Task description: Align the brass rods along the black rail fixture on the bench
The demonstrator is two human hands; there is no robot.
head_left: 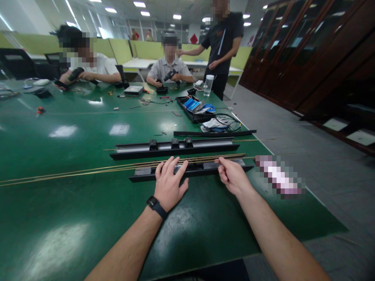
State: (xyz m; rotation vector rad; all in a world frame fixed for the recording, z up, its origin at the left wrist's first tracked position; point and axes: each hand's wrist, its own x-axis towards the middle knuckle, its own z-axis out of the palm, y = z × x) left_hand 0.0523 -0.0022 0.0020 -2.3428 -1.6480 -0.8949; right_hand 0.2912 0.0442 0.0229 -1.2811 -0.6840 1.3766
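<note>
Several long, thin brass-coloured rods (88, 171) lie across a short black rail (143, 178) with a pale inner channel, reaching far out to the left. My left hand (169, 186), wearing a dark watch, rests over the rods with its fingers spread. At the rail's right part, my right hand (232, 176) is closed, thumb and forefinger pinching a thin rod. Just behind lies a second black rail (131, 155) carrying black blocks (175, 144) in its channel. A rod end sticks out at each side of it. Both hands partly cover the near rail.
Behind the rails are a black strip (213, 133), white gloves with cables (215, 124) and a black tray of blue packets (193, 111). A blurred pink-and-white item (278, 176) lies near the table's right edge. Two people sit across, holding tools; another stands.
</note>
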